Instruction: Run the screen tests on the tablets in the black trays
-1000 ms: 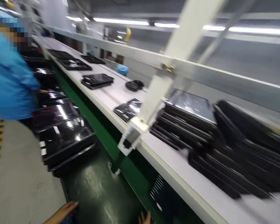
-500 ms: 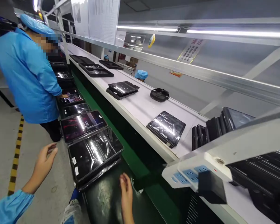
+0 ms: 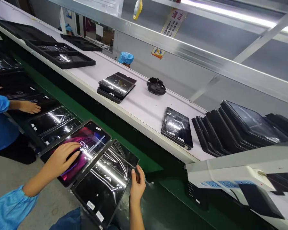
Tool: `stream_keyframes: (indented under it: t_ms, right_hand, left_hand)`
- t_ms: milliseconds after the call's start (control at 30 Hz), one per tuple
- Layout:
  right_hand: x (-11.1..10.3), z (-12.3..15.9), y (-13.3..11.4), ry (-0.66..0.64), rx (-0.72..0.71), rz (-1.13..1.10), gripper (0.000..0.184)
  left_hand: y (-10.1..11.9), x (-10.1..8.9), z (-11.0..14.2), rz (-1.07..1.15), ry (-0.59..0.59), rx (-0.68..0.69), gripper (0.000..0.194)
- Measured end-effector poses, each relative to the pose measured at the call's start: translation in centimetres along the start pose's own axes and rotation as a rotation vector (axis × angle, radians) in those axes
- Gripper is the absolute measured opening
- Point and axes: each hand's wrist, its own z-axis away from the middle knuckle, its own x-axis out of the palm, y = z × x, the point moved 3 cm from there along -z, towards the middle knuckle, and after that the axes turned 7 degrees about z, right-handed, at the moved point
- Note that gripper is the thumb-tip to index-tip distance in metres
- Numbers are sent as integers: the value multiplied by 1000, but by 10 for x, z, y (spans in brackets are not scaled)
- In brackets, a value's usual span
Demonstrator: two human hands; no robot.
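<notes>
While a blue-sleeved worker's left hand [image 3: 62, 159] spreads loosely over the screen of a lit tablet [image 3: 96, 140], thumb parted from the fingers and nothing in its grasp, the right hand [image 3: 138, 185] sets a half-curled thumb and fingers at the right edge of a film-covered dark tablet [image 3: 103, 182], near its far corner; how firmly it grips cannot be told. Both tablets lie slanted on a dark green bench [image 3: 163, 207], long edges side by side with a narrow seam between them. To the right of the right hand, the bench surface runs on, leaving room to move sideways. Beyond the lit tablet lie more dark tablets [image 3: 54, 119], and a co-worker's hand [image 3: 30, 107] reaches over others farther along. Above, a white shelf [image 3: 144, 110] carries a tablet stack [image 3: 117, 86] near its front edge, a black strapped device [image 3: 156, 86] behind, and a second tablet stack [image 3: 177, 127] just beside a leaning row of dark devices [image 3: 230, 131]. White surface shows between the two stacks. A power strip [image 3: 230, 182] juts across the shelf's front at right.
</notes>
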Motion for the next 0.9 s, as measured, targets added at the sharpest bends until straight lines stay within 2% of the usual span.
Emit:
stream_keyframes:
  t_ms: [67,133,200,267,300,367,433,467,533,600,667,733,800,900]
  right_hand:
    - [2,0,-4,23,4,-2,46]
    - [4,-3,-10,31,4,9,46]
    - [7,-5,-16,12,3,27,47]
    - [9,-5,-20,-19,15,38,50]
    - [10,-4,-21,-31,31,37,52]
    - [9,0,-22,-40,79,26,58]
    - [6,5,-22,-38,123,10,61]
    - [4,6,-23,-33,129,6,62]
    - [-4,6,-28,-17,104,21,58]
    - [-13,4,-36,2,55,64,52]
    - [-21,3,-46,5,6,117,47]
    - [-25,4,-56,-23,-66,170,41]
    - [-22,8,-67,-100,-180,246,36]
    - [-2,19,-89,-313,-411,414,32]
  left_hand:
    - [1,3,-15,-65,-11,79,38]
    - [3,4,-21,-166,32,102,38]
    - [7,3,-18,-271,95,86,40]
    - [12,4,-8,-324,108,82,39]
    - [15,7,-3,-325,73,102,39]
    - [17,14,8,-308,-71,180,37]
    - [10,19,14,-305,-202,230,36]
    - [3,18,15,-317,-212,217,35]
    - [-16,8,15,-344,-114,141,38]
    - [-32,-7,19,-339,45,73,49]
    - [-39,-18,29,-309,179,35,53]
    - [-36,-23,43,-272,241,-2,51]
    - [-27,-21,58,-239,250,-30,50]
    - [-12,-15,73,-195,239,-34,50]
